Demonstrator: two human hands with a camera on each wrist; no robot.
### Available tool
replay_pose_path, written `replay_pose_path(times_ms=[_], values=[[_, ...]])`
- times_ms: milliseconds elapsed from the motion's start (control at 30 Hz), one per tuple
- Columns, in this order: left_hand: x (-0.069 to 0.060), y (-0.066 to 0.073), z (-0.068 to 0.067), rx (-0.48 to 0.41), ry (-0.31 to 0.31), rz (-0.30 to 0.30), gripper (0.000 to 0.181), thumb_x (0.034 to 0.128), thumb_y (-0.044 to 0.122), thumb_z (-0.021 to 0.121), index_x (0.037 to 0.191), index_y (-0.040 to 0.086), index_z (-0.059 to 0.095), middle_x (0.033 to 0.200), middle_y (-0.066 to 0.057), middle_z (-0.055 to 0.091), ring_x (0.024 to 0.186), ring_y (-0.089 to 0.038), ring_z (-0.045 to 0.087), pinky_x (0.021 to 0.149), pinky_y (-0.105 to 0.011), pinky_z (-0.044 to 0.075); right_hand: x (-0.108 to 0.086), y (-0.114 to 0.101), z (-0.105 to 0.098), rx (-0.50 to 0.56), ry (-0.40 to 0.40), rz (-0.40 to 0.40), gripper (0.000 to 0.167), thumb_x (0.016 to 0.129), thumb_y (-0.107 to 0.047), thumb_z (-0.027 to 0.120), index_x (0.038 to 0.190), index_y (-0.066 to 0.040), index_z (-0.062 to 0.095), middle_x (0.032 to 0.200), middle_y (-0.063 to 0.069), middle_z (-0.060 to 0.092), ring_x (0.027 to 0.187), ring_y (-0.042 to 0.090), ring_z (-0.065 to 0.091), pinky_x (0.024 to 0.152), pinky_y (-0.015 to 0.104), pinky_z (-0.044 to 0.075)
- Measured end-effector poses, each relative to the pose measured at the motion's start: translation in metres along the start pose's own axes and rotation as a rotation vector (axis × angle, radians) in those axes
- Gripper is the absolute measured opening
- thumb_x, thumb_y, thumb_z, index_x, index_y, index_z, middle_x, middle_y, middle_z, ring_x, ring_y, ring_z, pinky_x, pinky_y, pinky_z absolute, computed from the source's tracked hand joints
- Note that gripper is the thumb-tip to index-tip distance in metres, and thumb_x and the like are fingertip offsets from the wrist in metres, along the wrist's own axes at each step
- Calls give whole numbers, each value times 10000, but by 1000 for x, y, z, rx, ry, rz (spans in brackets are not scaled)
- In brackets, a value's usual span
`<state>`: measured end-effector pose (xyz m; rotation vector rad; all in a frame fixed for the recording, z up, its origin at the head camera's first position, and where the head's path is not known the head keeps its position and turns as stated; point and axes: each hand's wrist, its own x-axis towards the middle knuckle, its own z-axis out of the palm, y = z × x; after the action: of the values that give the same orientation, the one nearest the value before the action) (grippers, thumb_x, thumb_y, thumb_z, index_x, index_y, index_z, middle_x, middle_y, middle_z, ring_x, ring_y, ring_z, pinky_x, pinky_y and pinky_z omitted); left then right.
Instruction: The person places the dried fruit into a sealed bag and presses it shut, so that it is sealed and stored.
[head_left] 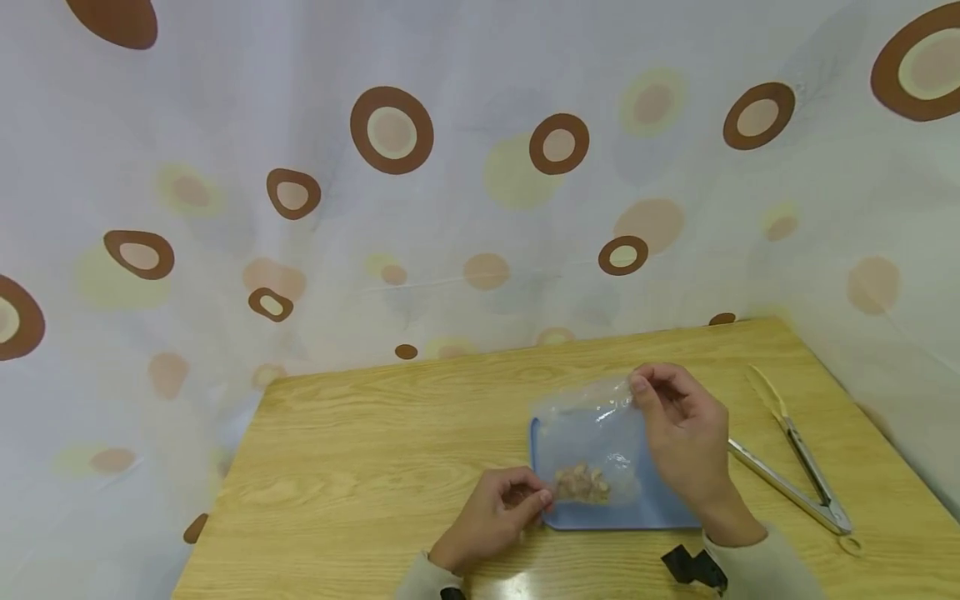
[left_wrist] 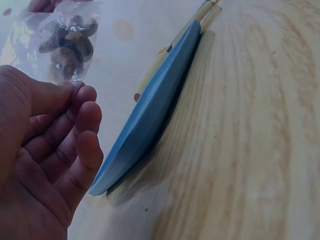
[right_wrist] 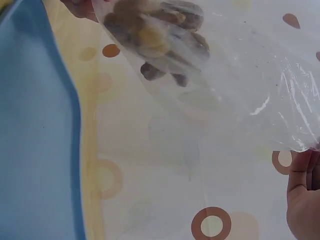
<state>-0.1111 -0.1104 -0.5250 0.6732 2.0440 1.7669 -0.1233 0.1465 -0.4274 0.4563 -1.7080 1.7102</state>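
A clear plastic bag [head_left: 592, 417] hangs between my two hands above a blue tray [head_left: 630, 515]. Small brownish lumps [head_left: 581, 483], perhaps nuts or dried mushrooms, have gathered in its lower left corner. My left hand [head_left: 495, 508] pinches that bottom corner between thumb and forefinger; the left wrist view shows the pinch just beside the brown pieces [left_wrist: 67, 47]. Higher up and to the right, my right hand [head_left: 686, 437] holds the bag's upper edge with thumb and fingertips. In the right wrist view the bag [right_wrist: 240, 85] stretches from one hand to the other.
Metal tongs [head_left: 806, 458] with yellowish tips lie spread on the wooden table [head_left: 360, 467], right of the tray. A white curtain [head_left: 465, 208] with brown ring patterns hangs behind the table and along its right side.
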Motion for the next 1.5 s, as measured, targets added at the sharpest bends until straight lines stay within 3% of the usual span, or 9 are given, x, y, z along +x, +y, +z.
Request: replay_pose_path(times_ms=[233, 400, 633, 767, 900, 1000, 1133, 1267, 1500], values=[[4, 0, -2, 43, -42, 44, 235, 1097, 217, 680, 1063, 11, 788, 919, -290, 765, 634, -36, 626, 579, -202, 549, 8, 0, -2, 5, 64, -7, 43, 982, 221, 614, 1015, 239, 636, 948, -67, 724, 835, 36, 676, 806, 124, 575], [3, 3, -3, 45, -129, 26, 248, 1105, 197, 661, 1050, -14, 779, 852, -327, 732, 589, -19, 598, 551, -196, 523, 7, 1, -3, 97, 10, 14, 53, 974, 243, 605, 1013, 237, 639, 956, -47, 734, 821, 54, 674, 799, 139, 578], [-1, 14, -5, 212, -168, -35, 291, 1108, 258, 666, 1296, 44, 723, 1101, -209, 782, 667, 39, 608, 609, -171, 542, 2, -1, -3, 163, -69, 37, 114, 961, 267, 600, 1020, 194, 664, 998, -2, 743, 790, 86, 656, 761, 159, 571], [-3, 26, -8, 335, -103, 24, 455, 1117, 327, 645, 1505, 97, 585, 1277, -121, 731, 763, 53, 598, 659, -169, 544, -2, -3, -2, 166, -131, 26, 128, 963, 273, 587, 1025, 189, 662, 1034, -8, 737, 814, 86, 663, 779, 159, 576], [-3, 41, -13, 327, 49, 140, 444, 1142, 253, 572, 1554, 94, 522, 1319, -136, 712, 919, -3, 639, 775, -223, 575, -4, -3, -1, 151, -139, 36, 129, 972, 262, 584, 1027, 177, 665, 1010, -16, 729, 812, 89, 654, 785, 164, 573], [-1, 46, -18, 305, 147, 193, 407, 1152, 199, 534, 1540, 74, 535, 1316, -157, 716, 964, -167, 708, 840, -282, 580, -6, 0, 0, 173, -136, 25, 150, 965, 273, 581, 1032, 174, 672, 996, 6, 735, 805, 101, 653, 783, 166, 572], [6, 46, -22, 284, 168, 195, 368, 1173, 178, 487, 1515, 77, 575, 1323, -169, 725, 995, -348, 730, 867, -308, 569, -9, -1, -1, 173, -132, 52, 149, 966, 267, 587, 1029, 168, 678, 972, -1, 742, 800, 93, 667, 769, 163, 578], [13, 46, -18, 261, 159, 217, 275, 1174, 161, 482, 1366, 73, 659, 1231, -163, 757, 963, -337, 723, 859, -295, 572, -13, -3, -2, 166, -122, 105, 133, 978, 247, 593, 1028, 162, 682, 951, -9, 743, 791, 89, 668, 756, 164, 580], [15, 47, -8, 259, 225, 342, 157, 1139, 92, 551, 1077, 109, 694, 1018, -122, 756, 880, -314, 730, 836, -309, 595, -14, -6, -6, 112, -107, 203, 111, 1002, 191, 617, 1040, 128, 701, 900, -29, 738, 762, 84, 673, 738, 173, 579]])
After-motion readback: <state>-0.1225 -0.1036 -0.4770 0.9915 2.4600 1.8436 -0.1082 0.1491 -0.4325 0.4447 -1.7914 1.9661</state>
